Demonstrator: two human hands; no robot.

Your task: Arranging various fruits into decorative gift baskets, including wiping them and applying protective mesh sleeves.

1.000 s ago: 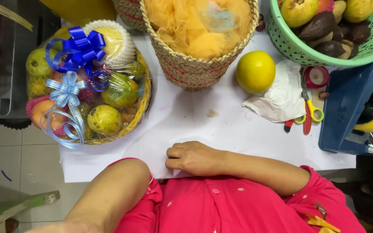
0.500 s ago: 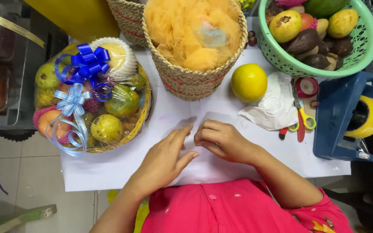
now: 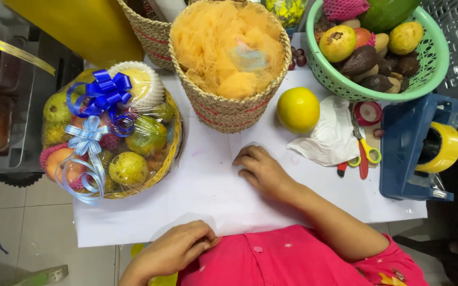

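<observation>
Person's wearing a bright pink top (image 3: 292, 262) with small round buttons down the front and a few pale specks on the fabric. Short sleeve on the right side has a bit of yellow-orange print near the hem. Both forearms are bare, no rings, watch or bracelets that I can see.

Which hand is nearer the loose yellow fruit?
Right. The right hand rests on the paper beside the yellow fruit; the left hand sits at the table's near edge.
</observation>
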